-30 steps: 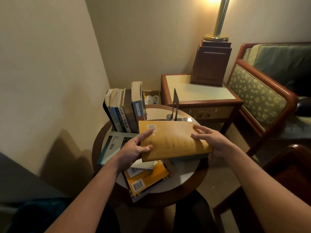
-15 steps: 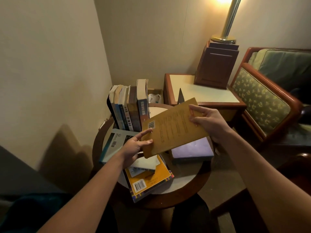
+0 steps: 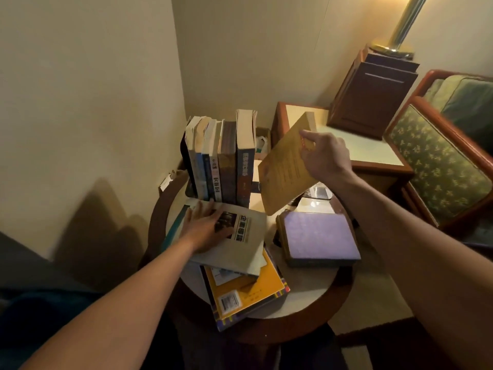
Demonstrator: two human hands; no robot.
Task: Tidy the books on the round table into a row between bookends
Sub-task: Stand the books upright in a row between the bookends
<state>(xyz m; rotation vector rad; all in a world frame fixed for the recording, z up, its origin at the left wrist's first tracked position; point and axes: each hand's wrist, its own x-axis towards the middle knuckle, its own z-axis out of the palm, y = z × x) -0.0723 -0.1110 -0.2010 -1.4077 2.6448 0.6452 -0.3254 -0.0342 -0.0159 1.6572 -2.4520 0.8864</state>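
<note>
Several books stand upright in a row (image 3: 221,161) at the back left of the round table (image 3: 314,297). My right hand (image 3: 324,156) grips a tan book (image 3: 282,172) by its top edge, tilted nearly upright just right of the row. My left hand (image 3: 206,228) lies flat, fingers spread, on a grey book (image 3: 245,244) lying in front of the row. Under it lies a yellow book (image 3: 248,292) on a dark one. A purple-covered book (image 3: 317,239) lies flat on the table's right. The bookends are mostly hidden.
A wooden side table (image 3: 373,153) with a dark box (image 3: 373,94) and a brass lamp pole (image 3: 400,25) stands behind. An armchair (image 3: 440,166) with green patterned cushions is at the right. The wall (image 3: 88,102) closes in at the left.
My left hand let go of the tan book and dropped onto the grey book. My right hand alone raised the tan book steeper and closer to the row.
</note>
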